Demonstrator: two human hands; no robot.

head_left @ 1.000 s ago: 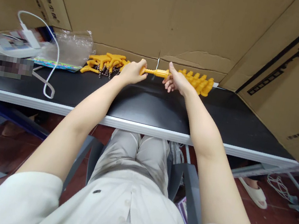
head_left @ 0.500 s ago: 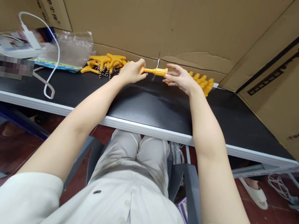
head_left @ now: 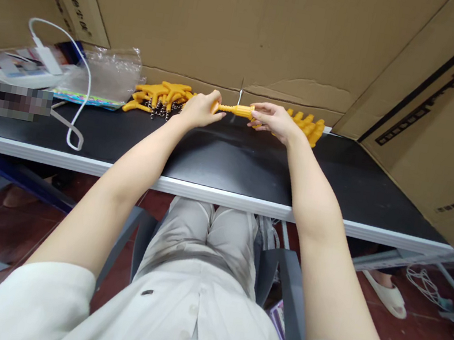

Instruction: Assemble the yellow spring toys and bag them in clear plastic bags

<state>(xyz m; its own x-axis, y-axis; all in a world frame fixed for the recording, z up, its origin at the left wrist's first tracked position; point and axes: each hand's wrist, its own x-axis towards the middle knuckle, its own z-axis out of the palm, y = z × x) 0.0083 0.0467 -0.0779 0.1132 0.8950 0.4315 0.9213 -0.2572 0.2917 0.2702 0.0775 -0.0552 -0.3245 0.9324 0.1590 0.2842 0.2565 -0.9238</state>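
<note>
Both hands meet at the far edge of the black table point(head_left: 220, 160) on one yellow plastic rod-shaped part point(head_left: 236, 110). My left hand point(head_left: 200, 110) is closed round its left end. My right hand point(head_left: 274, 121) pinches its thicker right end with the fingertips. Left of my left hand lies a pile of yellow T-shaped pieces point(head_left: 159, 93) with small metal springs point(head_left: 159, 108) among them. A heap of yellow tube-like pieces point(head_left: 307, 125) sits just behind my right hand.
Cardboard sheets point(head_left: 219, 16) wall the table at the back and right. At the far left lie a clear plastic bag point(head_left: 105, 73), a white charger with cable point(head_left: 71, 107) and some printed papers point(head_left: 8, 66). Another person's sandalled foot point(head_left: 385, 292) shows under the table at right.
My right hand has shifted from pressing the part's right end with the thumb up to holding it lightly with the fingertips. My left hand has kept its grip in place.
</note>
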